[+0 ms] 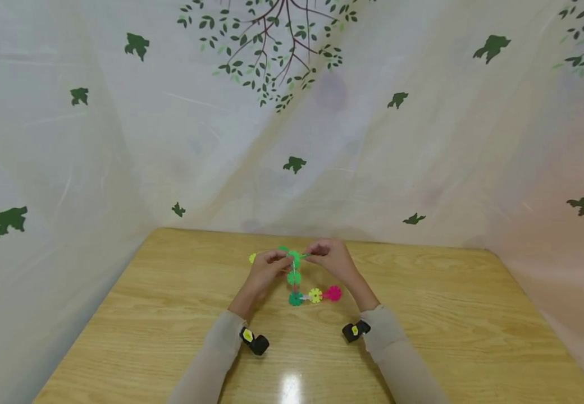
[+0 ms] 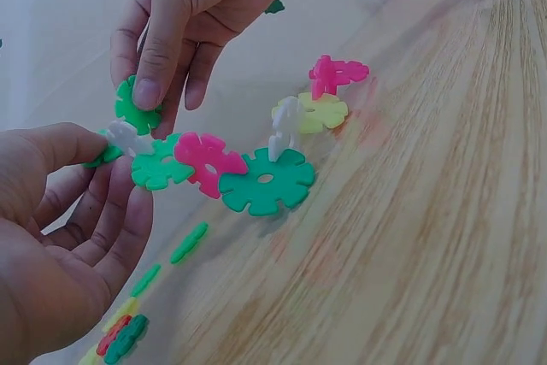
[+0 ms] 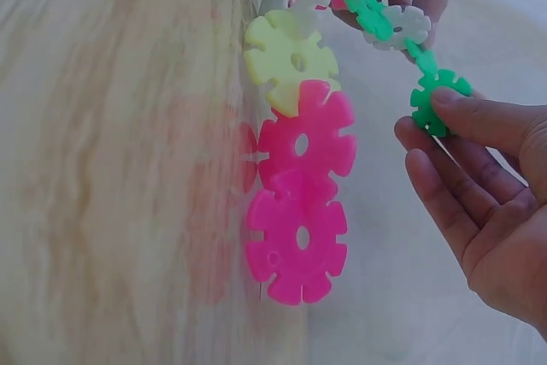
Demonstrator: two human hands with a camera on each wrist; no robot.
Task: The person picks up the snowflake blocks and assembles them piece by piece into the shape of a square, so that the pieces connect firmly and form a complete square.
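Notched plastic flower discs are slotted together in a chain with a bend in it. My left hand (image 1: pixel 267 272) pinches the chain's far end, where a white disc (image 2: pixel 128 138) joins light green ones. Between thumb and fingers, my right hand (image 1: pixel 333 262) holds a light green disc (image 3: pixel 438 102), its edge meeting another green disc at that end. From there the chain runs through a pink disc (image 2: pixel 205 162) to a dark green disc (image 1: pixel 296 299). It then turns right through a yellow disc (image 1: pixel 315 295) to bright pink discs (image 3: pixel 299 237) low over the table.
A wooden table (image 1: pixel 448 314) spreads under both arms, with a printed cloth (image 1: pixel 221 168) hanging behind its back edge. Several loose discs (image 2: pixel 126 339) lie in a row beyond the left hand. Black cameras sit on both wrists.
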